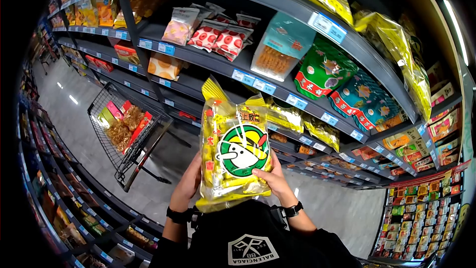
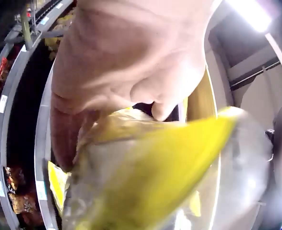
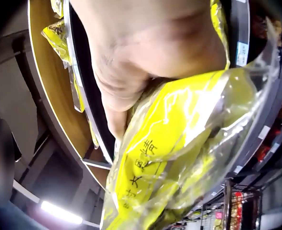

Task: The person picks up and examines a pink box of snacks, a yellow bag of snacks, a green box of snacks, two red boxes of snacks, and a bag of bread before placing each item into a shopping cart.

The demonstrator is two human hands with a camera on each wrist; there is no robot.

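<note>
A large clear and yellow snack bag point(image 1: 235, 151) with a round green and white cartoon print is held upright in front of the chest. My left hand point(image 1: 191, 176) grips its left edge, with most of its fingers hidden behind the bag. On the other edge my right hand point(image 1: 275, 178) holds on, its thumb lying over the front near the green print. The left wrist view has the left hand point(image 2: 131, 62) over the crinkled yellow bag point(image 2: 165, 177). In the right wrist view the right hand point(image 3: 150, 57) curls around the bag's yellow side point(image 3: 155, 139), which bears dark lettering.
A shopping cart point(image 1: 130, 134) with several packages stands to the left on the grey floor point(image 1: 64, 104). Ahead run long shelves point(image 1: 208, 57) with red-dotted bags point(image 1: 230, 39), a teal bag point(image 1: 282, 44) and a green bag point(image 1: 325, 69). Another shelf row point(image 1: 64, 193) lines the left.
</note>
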